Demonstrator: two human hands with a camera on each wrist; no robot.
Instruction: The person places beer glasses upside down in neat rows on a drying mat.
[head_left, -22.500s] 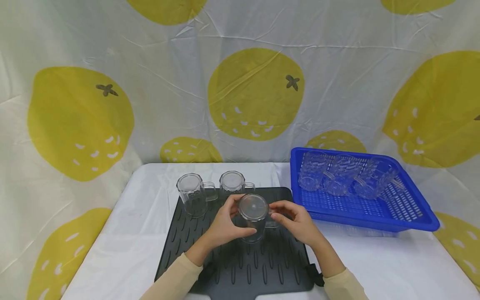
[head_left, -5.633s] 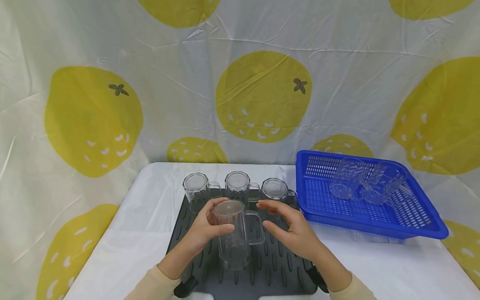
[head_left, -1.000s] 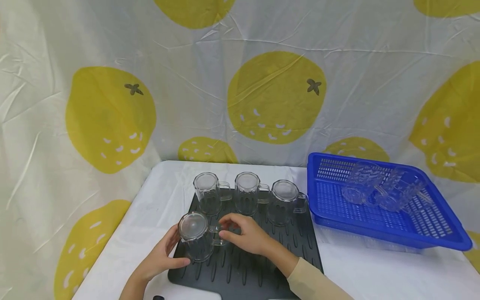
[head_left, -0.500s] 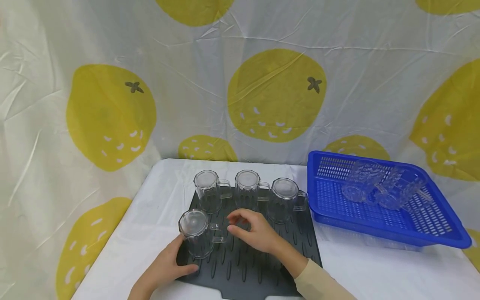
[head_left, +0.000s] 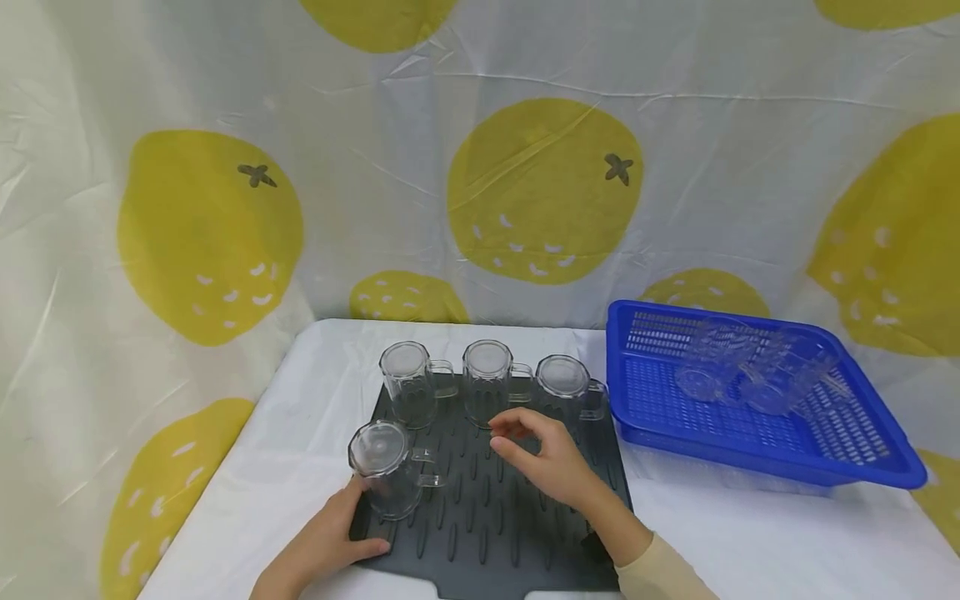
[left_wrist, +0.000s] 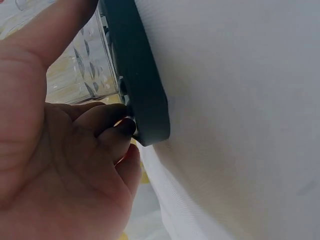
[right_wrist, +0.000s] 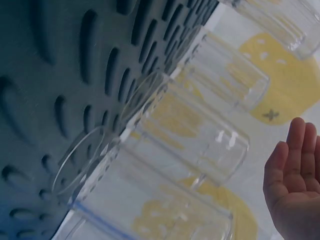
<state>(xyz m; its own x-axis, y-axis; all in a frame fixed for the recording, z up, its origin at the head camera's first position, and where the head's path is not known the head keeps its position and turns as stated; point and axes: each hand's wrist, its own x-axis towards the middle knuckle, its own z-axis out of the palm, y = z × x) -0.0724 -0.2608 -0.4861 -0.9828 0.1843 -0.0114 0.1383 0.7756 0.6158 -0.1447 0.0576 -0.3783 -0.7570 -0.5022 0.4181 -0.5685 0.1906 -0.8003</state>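
Note:
Upside down at the front left of the dark ribbed drying mat [head_left: 472, 517] stands a clear glass mug [head_left: 390, 479], its handle pointing right. My left hand [head_left: 322, 533] is beside this mug with thumb and fingers spread, gripping nothing. In the left wrist view the fingertips [left_wrist: 122, 127] are right at the mat's edge, near the mug's rim. My right hand [head_left: 551, 458] hovers above the mat with loosely bent fingers and holds nothing. Behind it, three more upturned glass mugs line the back: left mug [head_left: 408, 392], middle mug [head_left: 487, 392] and right mug [head_left: 562, 383].
A blue plastic basket [head_left: 765, 462] stands at the right, with two glass mugs lying on their sides in it, one of them the left basket mug [head_left: 712, 358]. A white cloth [head_left: 720, 533] covers the table. A lemon-print curtain [head_left: 375, 167] hangs behind.
A third mug joined the back row, and the basket holds fewer mugs. In the last second my left hand let go of the front-left mug, and my right hand moved right from its handle.

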